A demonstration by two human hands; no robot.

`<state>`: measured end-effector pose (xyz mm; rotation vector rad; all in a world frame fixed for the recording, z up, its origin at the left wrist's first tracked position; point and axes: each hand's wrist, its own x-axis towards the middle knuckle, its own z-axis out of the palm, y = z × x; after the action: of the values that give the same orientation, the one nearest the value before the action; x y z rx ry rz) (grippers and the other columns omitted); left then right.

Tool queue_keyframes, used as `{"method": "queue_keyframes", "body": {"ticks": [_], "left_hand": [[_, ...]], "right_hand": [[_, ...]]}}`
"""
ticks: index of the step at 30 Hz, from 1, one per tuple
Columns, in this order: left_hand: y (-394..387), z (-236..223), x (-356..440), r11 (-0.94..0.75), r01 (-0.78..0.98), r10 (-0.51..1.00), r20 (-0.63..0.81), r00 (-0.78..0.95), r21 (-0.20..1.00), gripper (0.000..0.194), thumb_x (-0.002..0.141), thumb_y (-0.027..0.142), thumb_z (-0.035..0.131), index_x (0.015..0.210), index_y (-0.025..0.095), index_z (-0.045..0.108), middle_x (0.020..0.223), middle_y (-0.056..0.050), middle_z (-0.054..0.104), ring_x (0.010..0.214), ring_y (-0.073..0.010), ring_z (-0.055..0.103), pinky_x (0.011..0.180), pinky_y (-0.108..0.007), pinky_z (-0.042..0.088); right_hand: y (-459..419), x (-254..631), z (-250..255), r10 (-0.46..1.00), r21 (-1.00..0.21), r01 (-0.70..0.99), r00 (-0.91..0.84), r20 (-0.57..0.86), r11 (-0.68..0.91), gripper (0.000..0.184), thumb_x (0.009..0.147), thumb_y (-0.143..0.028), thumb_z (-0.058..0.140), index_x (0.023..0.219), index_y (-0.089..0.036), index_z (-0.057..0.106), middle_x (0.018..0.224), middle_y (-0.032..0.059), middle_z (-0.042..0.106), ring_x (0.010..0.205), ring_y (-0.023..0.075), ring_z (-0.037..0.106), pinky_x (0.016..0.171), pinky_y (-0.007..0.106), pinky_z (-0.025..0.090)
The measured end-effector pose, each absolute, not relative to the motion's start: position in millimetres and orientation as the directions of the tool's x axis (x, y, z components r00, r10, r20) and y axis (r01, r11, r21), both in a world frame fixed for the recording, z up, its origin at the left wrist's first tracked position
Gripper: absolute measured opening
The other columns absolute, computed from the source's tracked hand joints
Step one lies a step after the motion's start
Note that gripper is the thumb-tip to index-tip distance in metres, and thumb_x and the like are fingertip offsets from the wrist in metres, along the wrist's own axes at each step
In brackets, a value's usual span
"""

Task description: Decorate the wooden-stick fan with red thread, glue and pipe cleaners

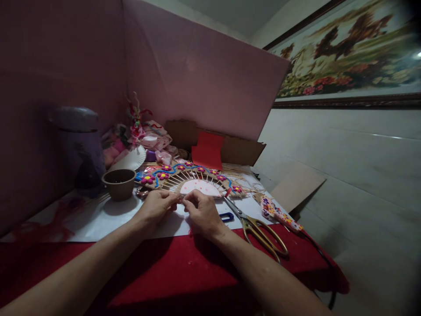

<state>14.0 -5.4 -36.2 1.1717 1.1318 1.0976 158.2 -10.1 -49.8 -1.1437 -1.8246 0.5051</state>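
Note:
In the middle of the table lies a handmade fan, its burlap rim (163, 176) trimmed with felt-like pink flowers and a wavy blue line. Thin pale sticks spread inward from the rim to a white half-circle with pink dots (201, 188). My left hand (160, 205) and my right hand (203, 212) meet just in front of the fan's near edge. Both have thumb and fingers pinched together, almost touching. Whatever is between the fingertips is too small or hidden to name. To the right of my right hand lie gold-handled scissors (258, 228) and a dark blue plastic piece (226, 217).
A brown pot (119, 184) stands left of the fan. A flower-patterned glue gun (278, 213) rests at the table's right edge, with a cord. Behind are red paper (208, 151), cardboard (238, 151), a white paper plate (133, 159) and pink craft scraps. Red cloth (158, 272) covers the front.

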Motion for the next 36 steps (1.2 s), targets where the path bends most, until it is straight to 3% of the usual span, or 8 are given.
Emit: {"method": "queue_keyframes", "body": {"ticks": [4,7,11,22,29,36], "left_hand": [[-5.2,-32.9,12.7,0.123,-0.158,0.992,-0.115,0.057,0.98,0.027,0.065,0.037,0.071,0.063,0.011,0.065,0.046,0.003,0.048,0.033,-0.0038,0.034,0.03,-0.015,0.019],[-5.7,-27.4,11.4,0.115,-0.304,0.993,-0.111,0.03,0.946,0.008,0.061,0.014,0.07,0.067,0.009,0.066,0.058,-0.003,0.059,0.043,-0.0057,0.047,0.036,-0.014,0.033],[-4.0,-26.4,8.2,0.132,-0.364,0.99,-0.107,0.089,0.922,0.017,0.059,-0.003,0.063,0.071,0.008,0.065,0.063,-0.006,0.064,0.048,-0.0084,0.053,0.04,-0.016,0.039],[-3.7,-29.4,4.2,0.264,-0.419,0.948,-0.153,0.281,0.869,0.013,0.071,-0.003,0.059,0.074,0.008,0.066,0.071,-0.006,0.062,0.053,-0.007,0.055,0.047,-0.015,0.048],[-3.8,-27.2,5.8,0.336,-0.423,0.935,-0.246,0.254,0.842,0.018,0.073,-0.008,0.053,0.075,0.007,0.064,0.066,-0.003,0.058,0.046,-0.0049,0.053,0.04,-0.013,0.044],[-3.4,-28.9,7.0,0.314,-0.418,0.938,-0.209,0.277,0.853,0.021,0.073,-0.01,0.05,0.076,0.006,0.064,0.065,-0.004,0.057,0.045,-0.0044,0.05,0.039,-0.013,0.039]], "right_hand": [[-12.2,158.3,-48.3,0.861,-0.69,0.541,-0.143,0.489,0.482,0.011,0.08,-0.019,0.055,0.069,-0.019,0.057,0.061,-0.0013,0.06,0.057,0.0126,0.053,0.058,0.024,0.038],[-13.8,158.4,-47.6,0.854,-0.676,0.559,-0.122,0.506,0.481,0.014,0.08,-0.022,0.055,0.067,-0.019,0.056,0.057,-0.0025,0.055,0.054,0.0119,0.048,0.055,0.023,0.035],[-15.6,158.2,-46.4,0.843,-0.668,0.555,-0.122,0.524,0.496,0.014,0.08,-0.022,0.054,0.066,-0.019,0.055,0.057,-0.0027,0.052,0.052,0.0112,0.044,0.053,0.023,0.032],[-18.2,156.6,-44.8,0.831,-0.651,0.56,-0.134,0.54,0.513,0.015,0.081,-0.023,0.055,0.067,-0.019,0.055,0.062,-0.0004,0.057,0.055,0.0117,0.047,0.055,0.024,0.035],[-19.1,155.4,-44.9,0.828,-0.657,0.545,-0.133,0.545,0.52,0.016,0.081,-0.023,0.055,0.067,-0.018,0.056,0.059,-0.0019,0.056,0.053,0.0104,0.047,0.054,0.023,0.035],[-20.3,155.0,-44.6,0.826,-0.66,0.536,-0.136,0.547,0.526,0.015,0.081,-0.021,0.055,0.066,-0.017,0.055,0.059,-0.0018,0.057,0.053,0.01,0.049,0.054,0.022,0.035]]}}
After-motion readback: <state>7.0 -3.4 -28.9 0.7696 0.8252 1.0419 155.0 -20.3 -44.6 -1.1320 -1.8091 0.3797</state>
